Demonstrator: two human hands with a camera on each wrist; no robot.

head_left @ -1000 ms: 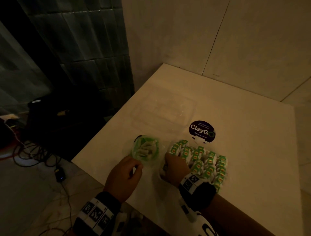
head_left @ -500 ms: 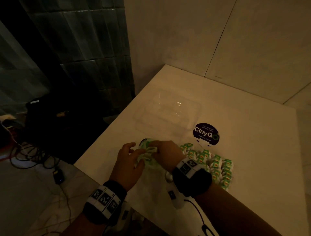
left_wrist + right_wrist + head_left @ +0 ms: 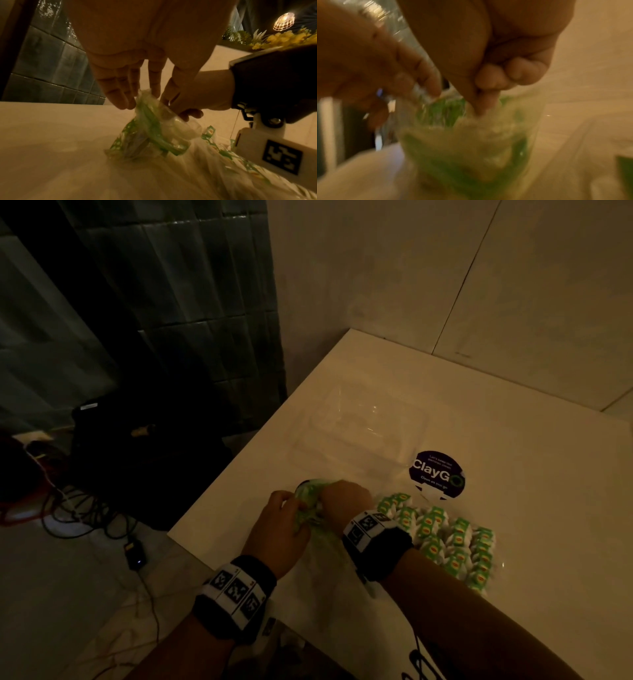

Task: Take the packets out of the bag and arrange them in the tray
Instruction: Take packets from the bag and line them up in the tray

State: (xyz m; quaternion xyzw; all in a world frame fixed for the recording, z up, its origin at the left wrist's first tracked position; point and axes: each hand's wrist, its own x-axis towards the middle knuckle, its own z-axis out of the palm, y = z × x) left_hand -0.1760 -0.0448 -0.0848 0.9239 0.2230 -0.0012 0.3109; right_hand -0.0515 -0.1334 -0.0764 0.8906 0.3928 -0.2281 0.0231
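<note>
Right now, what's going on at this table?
A person is working at the mouth of a clear green-printed bag near the table's front edge. The left hand and right hand both pinch the plastic, apparently pulling it open. A block of green packets sits just right of the hands. The clear tray farther back seems to hold no packets yet.

Lying on the pale table: a clear tray, a round dark sticker just beside it. Sitting nearer: a bag, green packets clustered alongside.
</note>
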